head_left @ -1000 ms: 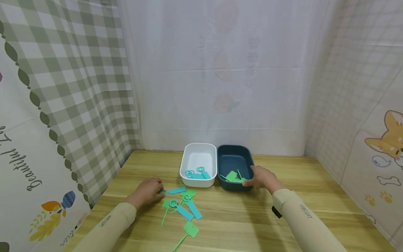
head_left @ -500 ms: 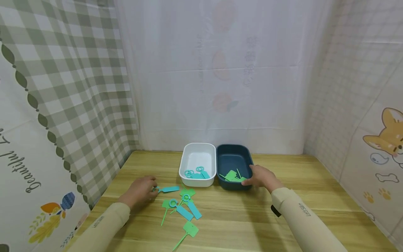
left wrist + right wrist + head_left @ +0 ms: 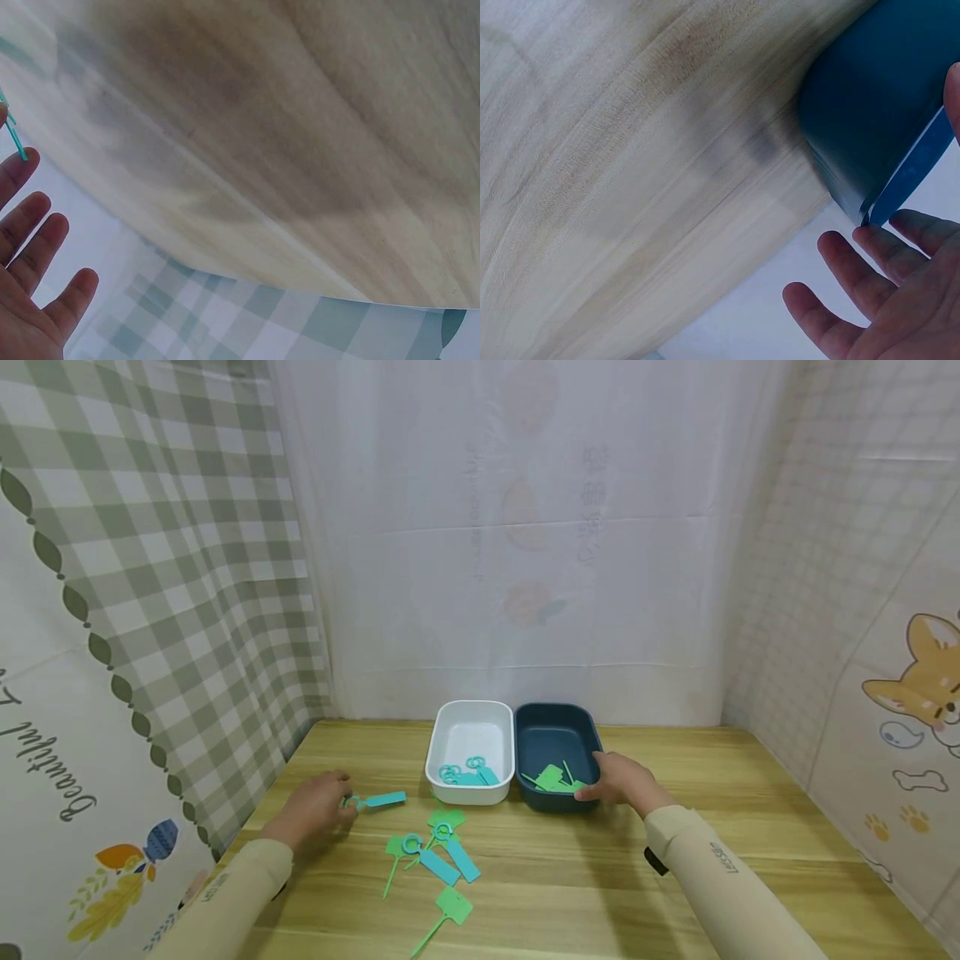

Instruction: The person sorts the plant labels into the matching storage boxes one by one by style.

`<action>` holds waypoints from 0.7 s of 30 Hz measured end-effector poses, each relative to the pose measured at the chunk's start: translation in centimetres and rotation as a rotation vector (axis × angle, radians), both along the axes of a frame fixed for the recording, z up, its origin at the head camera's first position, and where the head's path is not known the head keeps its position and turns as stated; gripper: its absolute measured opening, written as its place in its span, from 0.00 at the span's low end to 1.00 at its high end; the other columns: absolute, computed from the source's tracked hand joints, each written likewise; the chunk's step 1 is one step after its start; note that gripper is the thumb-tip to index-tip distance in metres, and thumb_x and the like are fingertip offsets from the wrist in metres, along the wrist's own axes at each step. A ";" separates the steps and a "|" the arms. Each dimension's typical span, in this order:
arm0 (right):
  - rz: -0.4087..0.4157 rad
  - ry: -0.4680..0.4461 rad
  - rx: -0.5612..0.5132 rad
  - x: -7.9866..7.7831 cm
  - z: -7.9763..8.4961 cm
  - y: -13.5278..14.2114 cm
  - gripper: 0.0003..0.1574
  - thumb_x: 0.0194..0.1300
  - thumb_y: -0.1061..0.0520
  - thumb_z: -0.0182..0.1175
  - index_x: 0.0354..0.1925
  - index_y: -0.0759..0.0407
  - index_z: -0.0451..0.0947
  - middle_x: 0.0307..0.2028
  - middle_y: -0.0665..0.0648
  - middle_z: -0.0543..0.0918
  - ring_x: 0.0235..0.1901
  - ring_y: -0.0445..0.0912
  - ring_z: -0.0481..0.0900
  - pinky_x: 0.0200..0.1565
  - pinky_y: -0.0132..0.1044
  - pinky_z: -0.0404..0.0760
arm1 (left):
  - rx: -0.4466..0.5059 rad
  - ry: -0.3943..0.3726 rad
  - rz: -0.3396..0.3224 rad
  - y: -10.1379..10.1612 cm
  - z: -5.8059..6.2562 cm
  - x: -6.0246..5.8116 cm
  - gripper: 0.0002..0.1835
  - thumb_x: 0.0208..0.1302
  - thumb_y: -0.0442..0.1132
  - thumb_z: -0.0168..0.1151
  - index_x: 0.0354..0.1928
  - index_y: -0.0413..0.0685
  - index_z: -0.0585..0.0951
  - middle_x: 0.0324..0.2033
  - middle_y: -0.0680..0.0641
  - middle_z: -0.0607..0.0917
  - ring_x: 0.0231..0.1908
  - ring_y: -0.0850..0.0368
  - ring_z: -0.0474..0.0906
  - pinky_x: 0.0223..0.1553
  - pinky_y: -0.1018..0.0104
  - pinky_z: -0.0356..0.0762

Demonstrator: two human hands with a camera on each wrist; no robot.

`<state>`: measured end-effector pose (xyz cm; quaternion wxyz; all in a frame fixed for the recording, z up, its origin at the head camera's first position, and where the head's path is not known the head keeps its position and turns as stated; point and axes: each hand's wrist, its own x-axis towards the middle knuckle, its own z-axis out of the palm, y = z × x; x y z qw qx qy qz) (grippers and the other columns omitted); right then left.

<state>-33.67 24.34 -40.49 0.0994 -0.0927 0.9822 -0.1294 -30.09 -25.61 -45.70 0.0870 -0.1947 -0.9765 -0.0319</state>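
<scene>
Left hand (image 3: 311, 810) pinches a flat turquoise plastic tag (image 3: 385, 799) near its ring.
Right hand (image 3: 621, 779) — fingers spread — touches a dark-blue, round-cornered tray (image 3: 557, 739).

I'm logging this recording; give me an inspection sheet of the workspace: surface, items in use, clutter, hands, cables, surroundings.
Surface: wood-grain table.
Items in use: white bin with blue tags inside; beside it, navy bin with green tags inside; two loose blue tags and at least three loose green tags on the table.
Clutter: nothing seen.
Left hand: pinches a single blue tag near its ring end.
Right hand: touches the navy bin's rim.
Cables: nothing seen.
Surroundings: checked cloth left, white cloth behind, printed cloth right.
</scene>
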 end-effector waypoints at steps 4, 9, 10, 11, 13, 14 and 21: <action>-0.001 -0.003 0.003 0.1 0.1 -0.1 0.60 0.58 0.39 0.71 0.68 0.79 0.59 0.64 0.78 0.67 0.63 0.70 0.66 0.59 0.62 0.69 | -0.010 0.011 0.006 -0.1 0.4 -0.4 0.12 0.61 0.42 0.69 0.40 0.39 0.87 0.53 0.33 0.80 0.51 0.34 0.78 0.49 0.38 0.76; 0.003 -0.004 0.003 0.1 0.1 -0.1 0.60 0.58 0.39 0.71 0.68 0.79 0.59 0.64 0.79 0.67 0.64 0.70 0.66 0.60 0.63 0.69 | -0.011 0.062 0.010 0.0 0.5 -1.0 0.12 0.60 0.42 0.69 0.39 0.40 0.87 0.53 0.35 0.81 0.49 0.35 0.80 0.48 0.38 0.76; 0.004 -0.002 0.005 0.0 0.1 -0.1 0.60 0.58 0.39 0.71 0.68 0.79 0.59 0.64 0.79 0.67 0.64 0.70 0.65 0.60 0.63 0.69 | -0.006 0.070 0.011 0.1 0.6 -1.1 0.12 0.61 0.42 0.69 0.39 0.40 0.87 0.53 0.35 0.81 0.49 0.36 0.80 0.48 0.38 0.76; 0.004 -0.001 0.006 0.0 0.1 0.0 0.60 0.58 0.39 0.71 0.68 0.79 0.59 0.64 0.79 0.67 0.64 0.70 0.66 0.59 0.63 0.69 | -0.003 0.079 0.013 0.2 0.7 -1.1 0.11 0.61 0.42 0.69 0.39 0.41 0.87 0.52 0.36 0.81 0.49 0.36 0.80 0.49 0.38 0.76; 0.006 0.001 0.008 0.0 0.0 0.0 0.59 0.58 0.39 0.71 0.68 0.79 0.59 0.64 0.79 0.67 0.64 0.70 0.66 0.59 0.63 0.69 | 0.004 0.096 0.014 0.4 1.0 -1.2 0.11 0.61 0.43 0.69 0.38 0.41 0.88 0.52 0.36 0.81 0.48 0.36 0.80 0.49 0.39 0.76; 0.007 0.003 0.009 0.0 0.0 0.0 0.59 0.58 0.38 0.71 0.68 0.79 0.59 0.64 0.79 0.67 0.64 0.70 0.66 0.59 0.63 0.69 | 0.011 0.101 0.014 0.5 1.1 -1.2 0.11 0.61 0.43 0.69 0.38 0.41 0.88 0.53 0.36 0.81 0.48 0.36 0.80 0.49 0.39 0.76; 0.007 -0.001 0.007 0.0 0.1 -0.1 0.59 0.59 0.39 0.71 0.68 0.79 0.59 0.64 0.79 0.67 0.64 0.71 0.65 0.60 0.63 0.68 | 0.045 0.136 -0.002 1.4 2.0 -1.7 0.12 0.63 0.43 0.68 0.40 0.41 0.88 0.54 0.36 0.81 0.49 0.36 0.80 0.49 0.38 0.76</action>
